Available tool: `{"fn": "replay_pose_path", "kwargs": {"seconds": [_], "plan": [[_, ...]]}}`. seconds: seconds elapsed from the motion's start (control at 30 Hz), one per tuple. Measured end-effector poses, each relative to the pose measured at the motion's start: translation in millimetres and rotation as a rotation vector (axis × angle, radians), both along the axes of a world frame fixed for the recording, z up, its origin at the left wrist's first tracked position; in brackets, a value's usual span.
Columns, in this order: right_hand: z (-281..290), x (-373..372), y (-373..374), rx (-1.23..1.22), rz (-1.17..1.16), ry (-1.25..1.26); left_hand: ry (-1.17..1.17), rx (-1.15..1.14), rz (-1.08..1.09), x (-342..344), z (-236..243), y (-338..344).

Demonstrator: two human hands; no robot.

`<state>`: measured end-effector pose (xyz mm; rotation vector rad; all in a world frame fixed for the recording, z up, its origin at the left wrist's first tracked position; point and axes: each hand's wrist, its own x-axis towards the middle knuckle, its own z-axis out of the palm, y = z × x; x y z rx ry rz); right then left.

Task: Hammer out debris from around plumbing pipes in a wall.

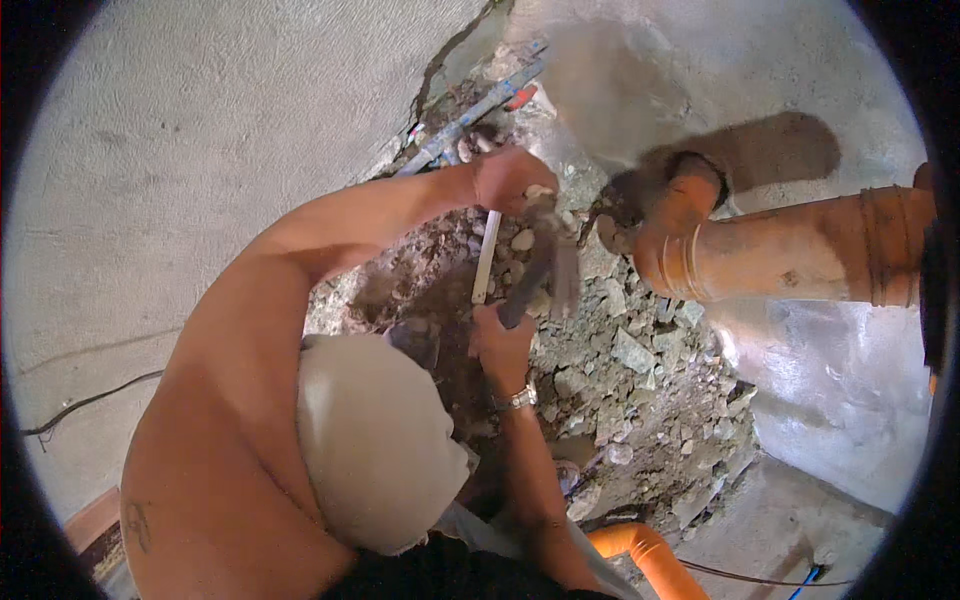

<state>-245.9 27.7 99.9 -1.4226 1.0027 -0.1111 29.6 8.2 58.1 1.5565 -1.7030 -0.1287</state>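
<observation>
My left hand (515,180), its arm coming round from the left, is closed at the upper end of a pale flat strip (486,260). That strip slants down toward my right hand (503,345), which wears a metal-banded watch (516,398). My right fingers wrap round the dark handle of a hammer-like tool (528,290). Its grey upper part is smeared by motion and lies just right of and below my left hand. Beneath both hands is a hollow of broken rubble and soil (630,350). What else my left palm covers is hidden.
A rounded beige cloth shape (380,440), apparently my bent knee, fills the lower middle. A large orange pipe (800,245) juts in from the right; another orange pipe (650,560) lies below. A blue-grey bar (480,108) leans at the far end. Rough plastered wall (250,110) stands left.
</observation>
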Motion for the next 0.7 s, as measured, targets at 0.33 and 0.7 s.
{"fn": "replay_pose_path", "kwargs": {"seconds": [0.33, 0.7], "plan": [[-5, 13, -11, 0.074, 0.077, -0.135, 0.043, -0.073, 0.015, -5, 15, 5], [30, -1, -20, -0.506, 0.115, -1.069, 0.003, 0.036, 0.061, -6, 8, 12]]}}
